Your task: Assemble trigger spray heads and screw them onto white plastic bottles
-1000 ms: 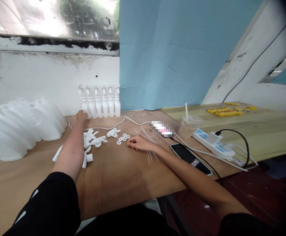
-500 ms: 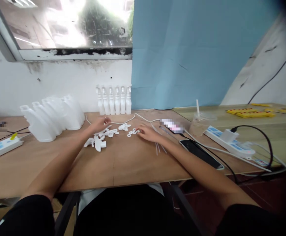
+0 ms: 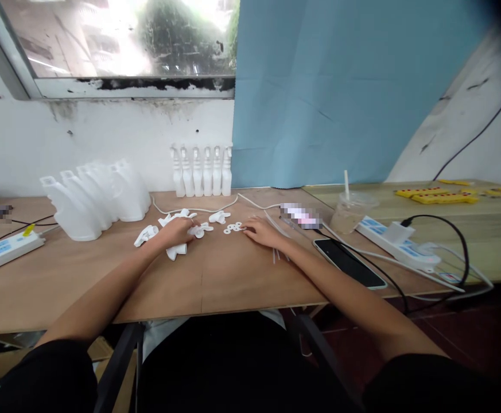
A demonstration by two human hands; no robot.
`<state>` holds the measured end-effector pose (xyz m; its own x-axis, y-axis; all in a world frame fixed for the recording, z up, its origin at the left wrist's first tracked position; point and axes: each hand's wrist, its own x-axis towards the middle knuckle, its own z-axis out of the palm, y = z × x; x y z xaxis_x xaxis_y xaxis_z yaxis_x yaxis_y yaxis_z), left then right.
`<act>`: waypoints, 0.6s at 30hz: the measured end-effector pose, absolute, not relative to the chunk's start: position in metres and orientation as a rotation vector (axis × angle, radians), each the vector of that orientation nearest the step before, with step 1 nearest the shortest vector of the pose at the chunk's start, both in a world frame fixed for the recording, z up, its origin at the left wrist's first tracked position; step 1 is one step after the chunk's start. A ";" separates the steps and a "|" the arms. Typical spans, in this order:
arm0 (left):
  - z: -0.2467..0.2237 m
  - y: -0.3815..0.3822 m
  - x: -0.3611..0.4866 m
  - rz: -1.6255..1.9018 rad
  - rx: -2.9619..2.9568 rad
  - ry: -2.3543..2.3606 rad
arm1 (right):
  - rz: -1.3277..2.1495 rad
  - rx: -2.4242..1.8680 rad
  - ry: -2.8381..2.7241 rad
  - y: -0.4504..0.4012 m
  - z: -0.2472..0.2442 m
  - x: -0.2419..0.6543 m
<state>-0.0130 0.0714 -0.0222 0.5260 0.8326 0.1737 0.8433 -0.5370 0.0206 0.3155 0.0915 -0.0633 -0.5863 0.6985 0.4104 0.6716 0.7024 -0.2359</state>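
My left hand (image 3: 178, 231) reaches into a loose group of white spray trigger heads on the table. Its thumb and fingers close about one spray trigger head (image 3: 199, 230); the palm hides part of the group. Another trigger head (image 3: 146, 235) lies left of the wrist, one (image 3: 177, 251) in front of the hand, and one (image 3: 219, 217) farther back. My right hand (image 3: 262, 232) rests low over the table, fingertips pinched at the right edge of a small cluster of white ring washers (image 3: 233, 228). Thin clear tubes (image 3: 275, 255) lie partly under the right wrist.
White jugs (image 3: 82, 209) stand at the back left, and several white spray bottles (image 3: 202, 175) line the wall. To the right are a phone (image 3: 349, 263), a plastic cup (image 3: 348, 212), a power strip (image 3: 399, 244) and cables. Another power strip (image 3: 9, 252) lies far left.
My left hand has come down from above the trigger heads onto them, and one head now lies farther left. My right hand stays by the washers. The view has shifted slightly.
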 end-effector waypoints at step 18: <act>-0.021 0.014 0.045 -0.914 -3.149 -1.334 | 0.075 -1.047 -2.348 0.092 -0.069 0.310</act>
<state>0.0449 0.0140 -0.0207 0.5992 0.7442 0.2950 0.5440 -0.6489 0.5319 0.3096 0.0924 -0.0694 -0.5369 0.7004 0.4704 0.6691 0.6931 -0.2683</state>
